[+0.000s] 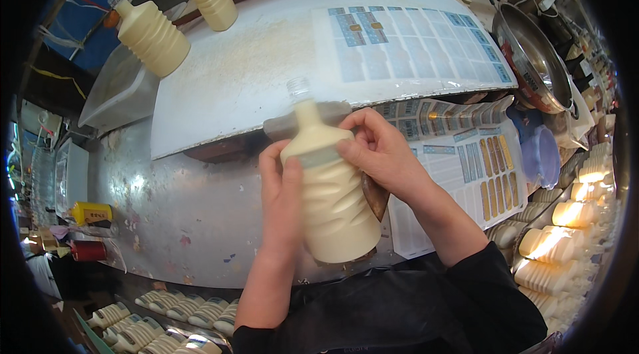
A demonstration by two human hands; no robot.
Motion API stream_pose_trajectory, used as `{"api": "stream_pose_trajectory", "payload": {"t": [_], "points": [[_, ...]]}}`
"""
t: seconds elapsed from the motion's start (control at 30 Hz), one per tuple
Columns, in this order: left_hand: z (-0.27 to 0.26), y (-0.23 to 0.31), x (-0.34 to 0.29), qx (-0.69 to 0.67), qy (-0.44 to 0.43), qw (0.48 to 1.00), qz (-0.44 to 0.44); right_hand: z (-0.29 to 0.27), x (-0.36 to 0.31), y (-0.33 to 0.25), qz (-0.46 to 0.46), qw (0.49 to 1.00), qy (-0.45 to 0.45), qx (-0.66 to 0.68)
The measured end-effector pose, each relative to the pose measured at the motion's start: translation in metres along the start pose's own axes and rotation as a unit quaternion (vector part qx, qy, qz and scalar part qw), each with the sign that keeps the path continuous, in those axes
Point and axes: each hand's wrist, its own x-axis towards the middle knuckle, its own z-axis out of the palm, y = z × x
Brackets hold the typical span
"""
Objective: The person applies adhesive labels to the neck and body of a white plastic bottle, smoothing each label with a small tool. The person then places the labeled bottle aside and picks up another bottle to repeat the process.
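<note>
A cream-coloured ribbed plastic bottle [343, 211] with a clear threaded neck leans in front of me, neck away. Across its shoulder lies a pale blue-grey label strip [318, 157]. My left hand [278, 184] is closed on the bottle's left side, its thumb at the strip's left end. On the other side, my right hand [379, 151] is closed too, thumb and bent fingers pressing at the strip's right end. Behind the neck is a grey pad [281, 126]. A brown piece [376, 196] shows beside the bottle under my right hand.
A white board [246, 67] carries two cream bottles [154, 41] at its far left and a label sheet [419, 44]. More label sheets [472, 181] lie to the right, near a large metal pan [532, 54] and a purple tub [540, 157]. Several bottles [556, 247] are stacked at right.
</note>
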Motion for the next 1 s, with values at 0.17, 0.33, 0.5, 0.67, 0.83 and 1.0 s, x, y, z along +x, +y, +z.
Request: {"api": "stream_pose_trajectory", "payload": {"t": [0.17, 0.33, 0.5, 0.67, 0.83, 1.0], "points": [[0.0, -0.001, 0.0, -0.02, -0.001, 1.0, -0.002, 0.001, 0.0, 0.0, -0.005, 1.0, 0.006, -0.005], [0.001, 0.0, 0.0, -0.032, -0.001, 0.999, -0.011, 0.002, 0.0, 0.001, -0.015, 1.0, 0.011, -0.018], [-0.009, -0.004, -0.002, -0.073, 0.01, 0.997, -0.032, -0.004, 0.0, 0.003, 0.005, 0.998, -0.028, 0.058], [-0.004, 0.004, -0.012, -0.13, 0.031, 0.989, -0.055, -0.016, -0.006, 0.017, 0.029, 0.995, -0.044, 0.085], [-0.006, 0.002, -0.018, -0.12, -0.007, 0.992, -0.031, -0.008, -0.009, 0.015, 0.026, 0.989, -0.055, 0.135], [-0.004, 0.005, -0.021, -0.118, -0.01, 0.993, -0.028, -0.01, -0.008, 0.021, 0.038, 0.984, -0.063, 0.16]]}}
